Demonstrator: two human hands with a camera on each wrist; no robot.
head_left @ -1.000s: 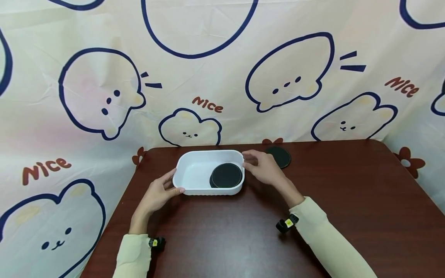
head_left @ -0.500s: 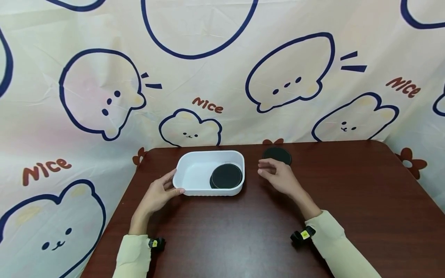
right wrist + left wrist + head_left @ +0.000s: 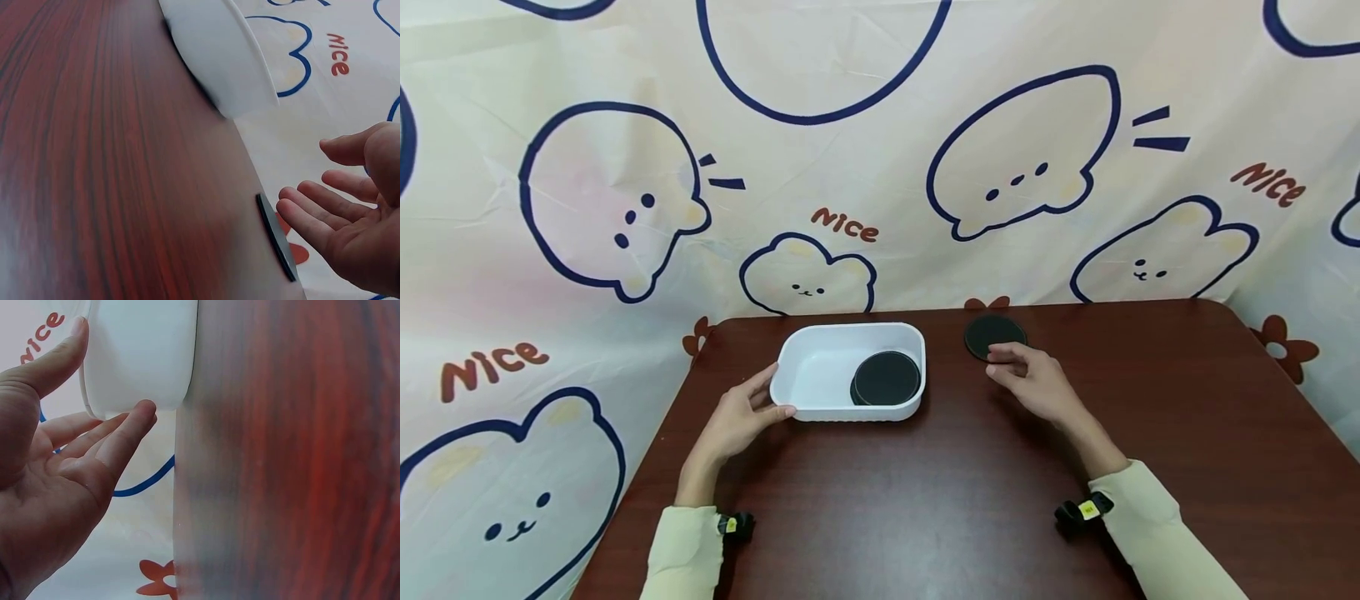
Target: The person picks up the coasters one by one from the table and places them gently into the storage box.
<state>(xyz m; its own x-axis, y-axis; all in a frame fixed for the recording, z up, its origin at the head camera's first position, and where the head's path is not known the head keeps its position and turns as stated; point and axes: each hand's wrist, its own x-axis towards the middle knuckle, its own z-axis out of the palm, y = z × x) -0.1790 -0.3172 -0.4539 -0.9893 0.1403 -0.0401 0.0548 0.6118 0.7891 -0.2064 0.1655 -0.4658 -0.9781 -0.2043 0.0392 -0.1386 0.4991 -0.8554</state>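
In the head view a white rectangular tray (image 3: 820, 414) with rounded corners sits toward the back of the table. My left hand (image 3: 739, 419) holds its left end, thumb at the front corner and fingers along the side; the left wrist view shows these fingertips on the tray wall (image 3: 140, 356). Inside the tray, at the right, lies a black round coaster (image 3: 887, 378) with another dark edge showing beneath it. A second black coaster (image 3: 985, 333) lies flat right of the tray. My right hand (image 3: 1037, 383) holds nothing, its fingers loosely bent and overlapping that coaster's near edge.
The dark reddish-brown wooden table (image 3: 925, 500) reaches back to a printed cloth (image 3: 895, 167) with bear drawings, which hangs close behind the tray and coaster. Black wrist cameras, the left one (image 3: 736, 527) and the right one (image 3: 1082, 512), sit at the sleeves.
My right hand has left the tray's right end and moved right to the near edge of the loose coaster. The left hand and tray have stayed in place.
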